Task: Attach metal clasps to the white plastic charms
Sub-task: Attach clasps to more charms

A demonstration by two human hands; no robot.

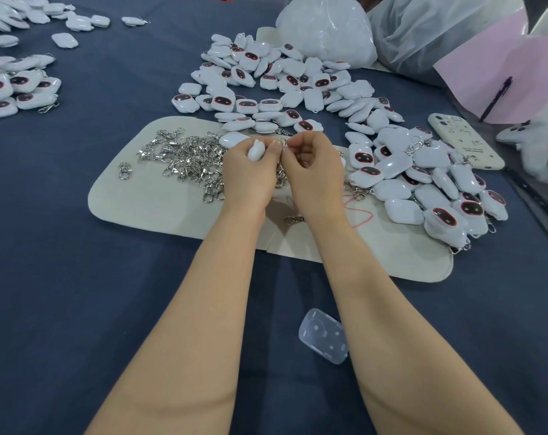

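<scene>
Charm in hand: a small white rounded plastic charm (256, 151) is held just above the far half of the mat, about the middle of the table.
Clasp in hand: a thin silver metal clasp ring (283, 143) sits between the two hands, right at the charm's edge. It is too small to tell whether it is hooked on.
Left hand: the left hand (249, 175) has its fingers curled round the charm, with the thumb tip pressed up beside the ring.
Right hand: the right hand (312, 169) has its fingers tucked in and pinches the ring between thumb and forefinger. The two hands' knuckles almost touch.
Under the hands: a beige felt mat with rounded corners (131, 199) lies there. Its near-left part is bare, and its near edge lies across the forearms.
Left of the hands: a tangled heap of silver lobster clasps (184, 158) reaches right up to the left hand. One stray clasp (124, 171) lies apart towards the mat's left edge.
Between the wrists: a single loose clasp (294, 219).
Beyond the hands: a wide pile of white charms with dark oval faces (282, 80) crowds the mat's far edge.
Right side: a second pile of charms (423, 186), some with clasps showing, spills over the mat's right end close to the right hand.
Further right: a phone in a cream case (464, 142).
Near side: there is open dark blue tablecloth (78, 293), with only a clear plastic case (324, 335) beside the right forearm.
</scene>
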